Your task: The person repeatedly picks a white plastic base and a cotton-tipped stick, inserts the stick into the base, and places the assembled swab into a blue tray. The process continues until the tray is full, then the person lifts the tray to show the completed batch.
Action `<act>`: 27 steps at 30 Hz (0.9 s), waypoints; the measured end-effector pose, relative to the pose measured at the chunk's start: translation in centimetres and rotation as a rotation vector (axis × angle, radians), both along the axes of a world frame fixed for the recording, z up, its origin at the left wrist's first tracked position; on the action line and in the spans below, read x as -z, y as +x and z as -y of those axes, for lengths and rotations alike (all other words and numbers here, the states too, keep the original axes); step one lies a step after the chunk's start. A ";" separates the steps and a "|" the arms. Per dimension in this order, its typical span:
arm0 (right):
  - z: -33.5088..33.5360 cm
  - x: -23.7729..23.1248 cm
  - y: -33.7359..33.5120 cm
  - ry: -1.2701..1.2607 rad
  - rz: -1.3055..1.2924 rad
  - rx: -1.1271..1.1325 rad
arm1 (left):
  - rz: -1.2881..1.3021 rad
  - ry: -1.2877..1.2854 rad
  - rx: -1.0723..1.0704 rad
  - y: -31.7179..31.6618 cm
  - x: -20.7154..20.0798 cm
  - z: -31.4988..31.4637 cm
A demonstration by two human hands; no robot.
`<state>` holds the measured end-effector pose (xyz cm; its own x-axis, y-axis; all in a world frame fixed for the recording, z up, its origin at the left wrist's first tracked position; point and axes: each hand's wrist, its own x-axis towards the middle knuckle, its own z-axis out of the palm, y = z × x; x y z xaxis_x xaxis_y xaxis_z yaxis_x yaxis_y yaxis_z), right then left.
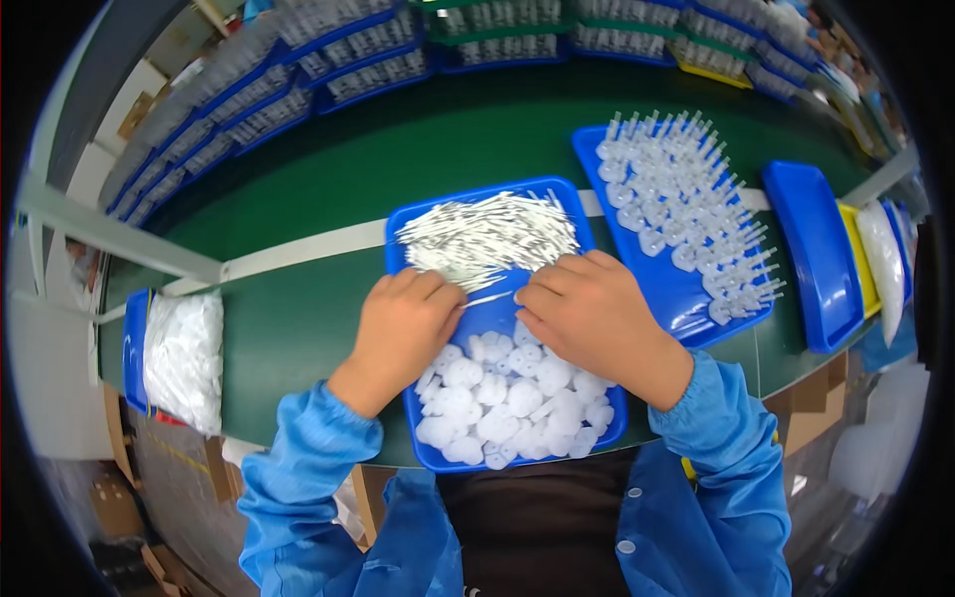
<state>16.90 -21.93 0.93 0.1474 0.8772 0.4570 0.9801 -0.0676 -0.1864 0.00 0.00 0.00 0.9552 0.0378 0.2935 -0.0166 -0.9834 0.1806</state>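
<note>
A blue tray (482, 320) lies before me, with a heap of thin white sticks with dark streaks (482, 229) in its far part and a pile of translucent white plastic discs (517, 398) in its near part. My left hand (403, 323) is closed at the near edge of the stick heap. From its fingertips a single white stick (487, 298) points right. Close beside it, my right hand (595, 313) has its fingers pinched together over the tray. A small whitish bit shows at those fingertips, too small to name.
To the right, a second blue tray (686, 320) bears rows of clear discs with upright stems (676, 209). Beyond it stands another blue tray (816, 259) near a filled plastic bag (880, 264). A clear bag (184, 358) lies at the left. Stacked bins (368, 75) line the far edge.
</note>
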 end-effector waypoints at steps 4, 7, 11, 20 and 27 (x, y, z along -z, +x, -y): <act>-3.6 1.5 -1.0 -0.090 0.123 -0.096 | 0.038 -0.139 -0.011 -0.1 0.2 0.3; -5.4 1.7 -0.5 -0.173 0.179 -0.057 | 0.025 -0.105 -0.072 -1.9 -1.8 -2.0; -6.0 0.9 -0.5 -0.259 0.096 -0.023 | -0.091 -0.007 0.000 -5.6 -2.7 -3.4; -1.3 0.8 -1.3 0.118 -0.607 0.127 | -0.004 -0.585 -0.106 -5.7 -2.5 -2.7; -3.8 -0.7 -0.5 0.332 -0.739 0.026 | 0.288 -1.193 0.009 1.9 -0.4 1.3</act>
